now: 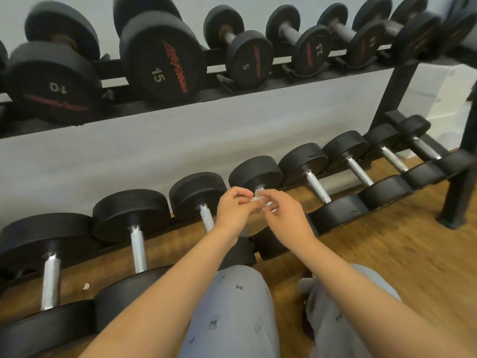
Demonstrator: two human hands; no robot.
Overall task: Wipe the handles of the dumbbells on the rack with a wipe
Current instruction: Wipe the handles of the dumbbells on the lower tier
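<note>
A small white wipe (259, 201) is pinched between my left hand (233, 209) and my right hand (281, 211), both held just above the lower row of a black dumbbell rack (402, 81). Under my hands lies a dumbbell whose handle is mostly hidden; only its top end (259, 187) shows. To the left lie dumbbells with bare metal handles (207, 220), (138, 250), (50, 281). More handles (318, 186), (359, 171) run off to the right.
The upper shelf holds black dumbbells marked 10 (55, 83), 15 (161, 58), 5 (249, 59) and smaller ones. A scrap of white paper (86, 286) lies on the wooden floor (387, 254). My knees in grey trousers (232, 313) are below. The rack's leg (458, 195) stands right.
</note>
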